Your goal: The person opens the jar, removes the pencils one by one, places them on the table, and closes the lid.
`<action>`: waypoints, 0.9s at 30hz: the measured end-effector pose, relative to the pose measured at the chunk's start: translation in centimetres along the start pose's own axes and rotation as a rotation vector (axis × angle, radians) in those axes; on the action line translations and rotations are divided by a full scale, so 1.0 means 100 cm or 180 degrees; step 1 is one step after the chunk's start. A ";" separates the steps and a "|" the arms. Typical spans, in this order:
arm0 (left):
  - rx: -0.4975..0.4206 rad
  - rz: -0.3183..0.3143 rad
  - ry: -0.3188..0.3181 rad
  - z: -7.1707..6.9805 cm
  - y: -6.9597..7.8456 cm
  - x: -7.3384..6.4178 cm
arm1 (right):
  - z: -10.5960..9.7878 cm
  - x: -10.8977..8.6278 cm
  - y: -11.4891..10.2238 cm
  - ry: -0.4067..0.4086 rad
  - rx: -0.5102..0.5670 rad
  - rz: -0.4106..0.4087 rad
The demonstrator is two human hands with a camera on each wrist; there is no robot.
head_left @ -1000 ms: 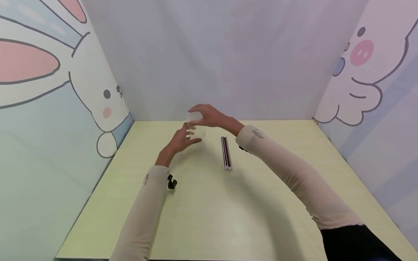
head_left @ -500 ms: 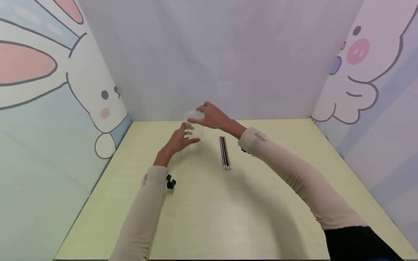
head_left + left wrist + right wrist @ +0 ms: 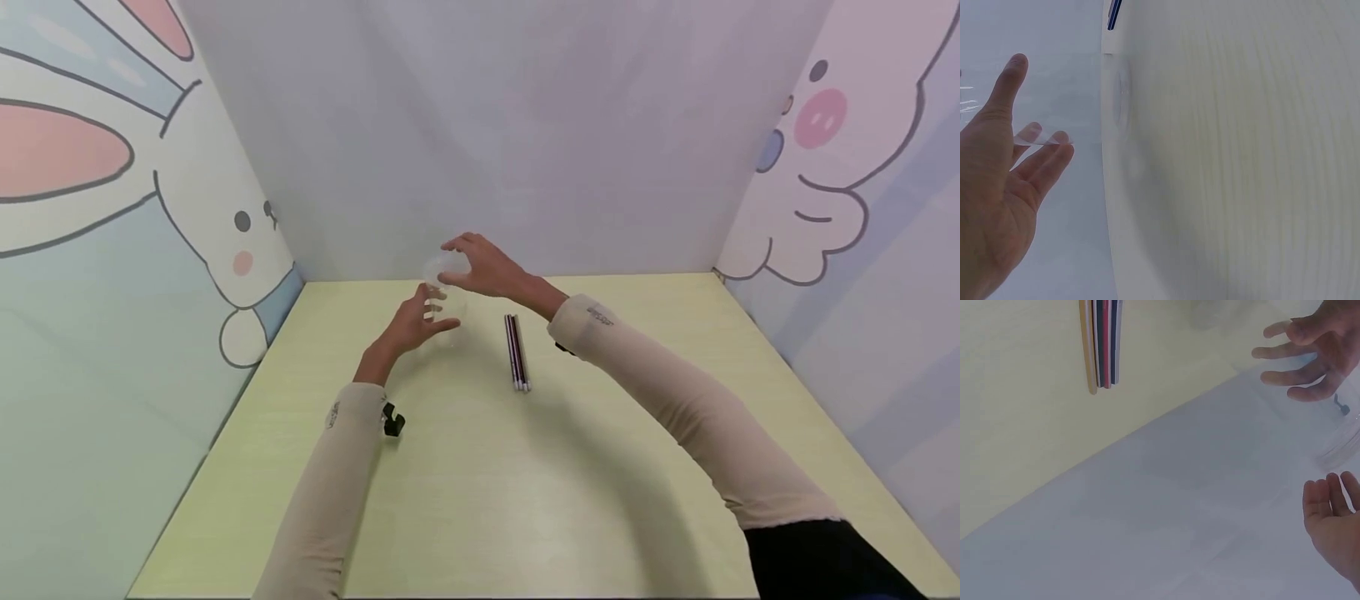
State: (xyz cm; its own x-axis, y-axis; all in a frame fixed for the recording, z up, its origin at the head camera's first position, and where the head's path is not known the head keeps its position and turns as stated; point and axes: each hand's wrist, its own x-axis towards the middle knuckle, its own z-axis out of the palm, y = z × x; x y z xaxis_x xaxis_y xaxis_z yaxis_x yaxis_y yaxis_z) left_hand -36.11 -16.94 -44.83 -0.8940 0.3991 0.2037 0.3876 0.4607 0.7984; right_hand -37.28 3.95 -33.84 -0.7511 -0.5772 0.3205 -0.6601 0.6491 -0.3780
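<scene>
A clear, see-through jar (image 3: 1060, 94) stands upright on the far part of the table, its round base (image 3: 1121, 94) showing in the left wrist view. My left hand (image 3: 408, 323) holds the jar's body from the left, thumb on the near side and fingers behind. Over the top, my right hand (image 3: 487, 267) grips the whitish translucent lid (image 3: 442, 268) by its rim, with thumb and fingers curved round it. Whether the lid is loose from the jar cannot be told. In the right wrist view the jar's ridged clear edge (image 3: 1342, 447) shows beside the right fingertips.
Several pencils (image 3: 517, 352) lie side by side on the pale yellow table (image 3: 465, 500), right of the jar. A grey back wall (image 3: 495, 133) rises just behind it. Side walls with cartoon animals (image 3: 240, 233) flank the table.
My right hand has shifted round the lid's rim, its thumb and fingertips changing place on it. The left hand and the jar stay nearly still. The pencils have not moved.
</scene>
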 end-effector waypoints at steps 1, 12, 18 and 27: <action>-0.0018 0.0005 -0.0004 0.000 0.000 0.000 | 0.000 0.002 -0.001 -0.0096 -0.0015 -0.0037; 0.0012 0.0085 -0.0042 0.000 0.003 0.000 | 0.003 0.009 -0.007 -0.0319 -0.0128 -0.0006; 0.0133 0.0144 -0.0052 -0.002 0.003 0.001 | 0.013 0.011 -0.013 -0.0052 -0.0285 0.0454; 0.0122 0.0087 -0.0068 -0.003 0.001 -0.002 | 0.013 0.004 -0.018 -0.0064 -0.0199 0.0951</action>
State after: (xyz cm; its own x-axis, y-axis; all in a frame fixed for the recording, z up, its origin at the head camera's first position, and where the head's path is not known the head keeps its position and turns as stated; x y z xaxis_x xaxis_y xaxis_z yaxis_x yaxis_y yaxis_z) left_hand -35.93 -17.21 -44.67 -0.8781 0.4285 0.2127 0.4204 0.4792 0.7705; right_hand -36.41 1.93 -34.13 -0.9122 -0.3653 0.1858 -0.4098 0.8204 -0.3987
